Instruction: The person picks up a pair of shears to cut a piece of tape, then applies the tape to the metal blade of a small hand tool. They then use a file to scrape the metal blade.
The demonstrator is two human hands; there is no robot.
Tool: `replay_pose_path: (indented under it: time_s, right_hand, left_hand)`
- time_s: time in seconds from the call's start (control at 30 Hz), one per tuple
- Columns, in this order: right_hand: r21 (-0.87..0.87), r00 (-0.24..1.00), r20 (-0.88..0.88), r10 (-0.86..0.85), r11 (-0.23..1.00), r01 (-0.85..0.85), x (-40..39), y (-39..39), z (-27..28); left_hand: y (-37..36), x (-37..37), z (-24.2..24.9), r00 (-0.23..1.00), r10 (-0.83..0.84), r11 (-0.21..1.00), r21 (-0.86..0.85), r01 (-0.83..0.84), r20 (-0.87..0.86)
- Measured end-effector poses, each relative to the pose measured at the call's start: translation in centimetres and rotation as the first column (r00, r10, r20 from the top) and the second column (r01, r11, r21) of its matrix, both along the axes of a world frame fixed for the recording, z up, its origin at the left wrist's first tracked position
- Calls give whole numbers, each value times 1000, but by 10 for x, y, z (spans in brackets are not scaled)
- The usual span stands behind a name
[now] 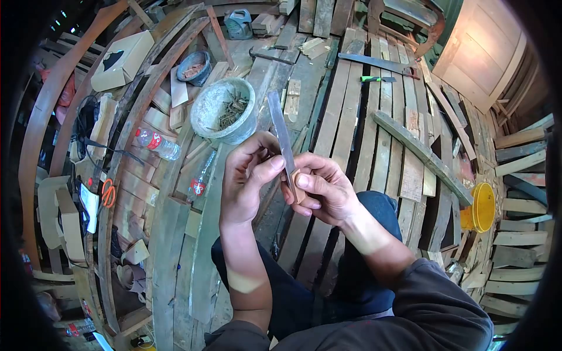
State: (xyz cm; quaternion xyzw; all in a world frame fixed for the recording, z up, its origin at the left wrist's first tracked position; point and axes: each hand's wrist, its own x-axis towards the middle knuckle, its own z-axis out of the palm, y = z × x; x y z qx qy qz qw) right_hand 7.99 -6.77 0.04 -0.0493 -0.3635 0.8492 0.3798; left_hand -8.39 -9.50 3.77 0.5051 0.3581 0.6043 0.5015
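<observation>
In front of my lap, a flat grey metal blade, long and narrow like a file, points up and slightly left. My left hand pinches it between thumb and fingers near its lower part. My right hand is closed around a small brown wooden piece, thumb pressed on its face. The blade's lower end meets this wood, and the fingers hide part of the contact. Just beyond my left hand stands a grey bucket with dark scraps inside.
Wooden planks cover the floor. A handsaw, a green-handled knife and a loose beam lie ahead and right. A yellow bucket stands at right. Leftward are plastic bottles, orange-handled scissors and a cardboard box.
</observation>
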Motion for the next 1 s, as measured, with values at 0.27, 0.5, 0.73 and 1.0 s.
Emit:
replay_pose_path:
  time_s: [0.27, 0.5, 0.73, 1.0]
  right_hand:
    - [16, 999, 45, 9, 1000, -10, -1, -1, 2]
    - [29, 995, 96, -11, 1000, 8, -2, -2, 4]
    - [62, 993, 110, -44, 997, 37, -3, -5, 6]
    - [79, 990, 127, -57, 996, 47, -3, -5, 6]
  left_hand:
    - [2, 0, 1, 981, 83, 996, 2, -85, 173]
    - [2, -2, -4, 981, 94, 995, 20, -99, 172]
    - [1, 0, -3, 972, 105, 994, -6, -106, 209]
    - [2, -3, -8, 964, 66, 998, -15, -64, 258]
